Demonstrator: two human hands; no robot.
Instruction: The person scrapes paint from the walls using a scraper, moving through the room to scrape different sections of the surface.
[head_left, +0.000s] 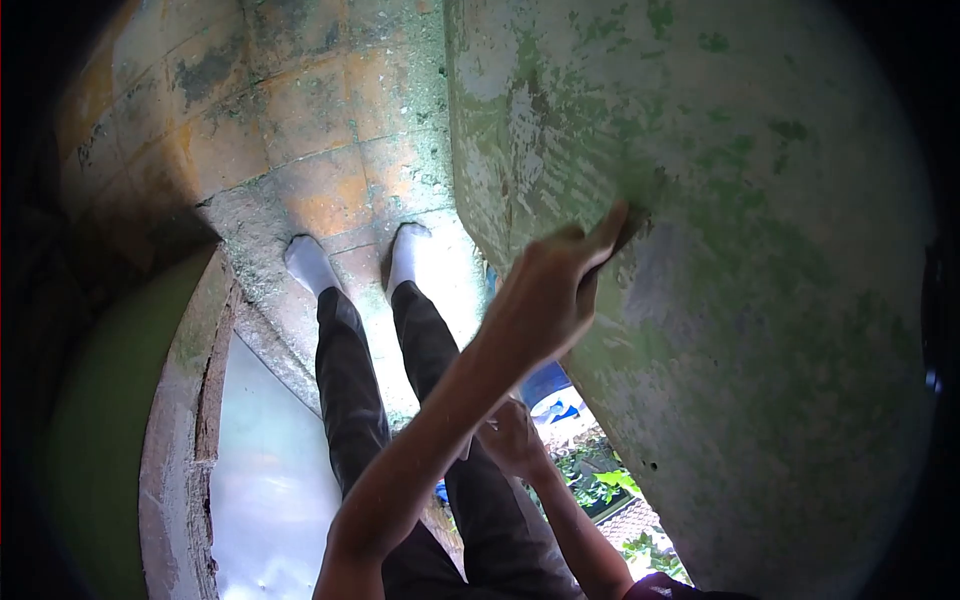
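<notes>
My left arm crosses over the right one, and my left hand (540, 295) is raised to the green, patchy wall (760, 300). It is closed on a thin, flat scraper (628, 232), mostly covered by the fingers. The index finger lies stretched along the tool, its tip right at the wall where the green coat is rubbed to grey. Lower down, my right hand (512, 440) is held before my thigh with curled fingers, partly behind the left forearm; I cannot tell what it holds.
My feet in light socks (312, 264) stand on a narrow, brightly lit ledge. Stained orange tiles (330, 195) spread ahead. At left is a broken-edged panel (178, 440) beside a pale, smooth surface (270, 470). Green leaves (615, 485) show below, through a gap beside the wall.
</notes>
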